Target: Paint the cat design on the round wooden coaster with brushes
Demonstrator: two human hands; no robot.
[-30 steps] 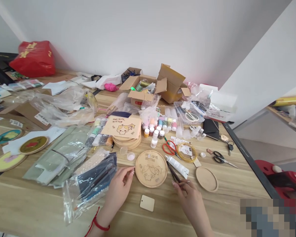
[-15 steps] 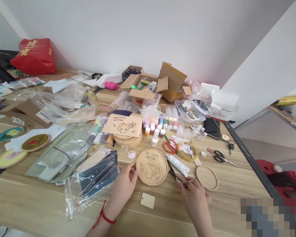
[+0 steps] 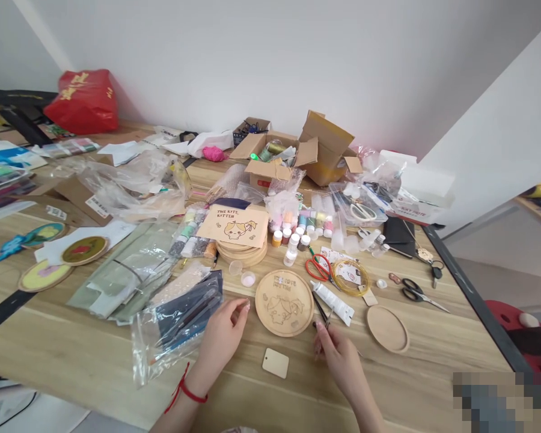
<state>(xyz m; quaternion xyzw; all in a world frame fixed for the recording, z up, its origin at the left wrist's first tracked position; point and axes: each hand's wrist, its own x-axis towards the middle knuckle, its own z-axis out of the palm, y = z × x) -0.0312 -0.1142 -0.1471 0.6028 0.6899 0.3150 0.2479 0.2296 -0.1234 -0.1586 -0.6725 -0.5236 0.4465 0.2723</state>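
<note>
Wooden table [image 3: 79, 361], crowded craft layout, white wall behind. Right hand [image 3: 340, 361] clamped on dark tweezers [image 3: 322, 316], tips pointing up and away, lower right of centre, just beside a glue tube [image 3: 332, 302]. Left hand [image 3: 223, 337] at lower centre, fingertips pinched together, just short of the left edge of a round wooden plaque [image 3: 284, 302]; can't tell if they hold anything. Hands well apart, neither touching the plaque, which lies flat between them, cat design engraved on top. For fine tip work, best to grip low on the tweezers, brace the wrist on the table and pin the plaque with the free hand. Nearby: wooden tag [image 3: 275, 363] below, round tray [image 3: 388, 329] right, bagged tools [image 3: 184, 319] left, red scissors [image 3: 318, 267] above. Paint bottles [image 3: 302, 231] and cardboard box [image 3: 324, 147] further up; red bag [image 3: 83, 102] upper left.
</note>
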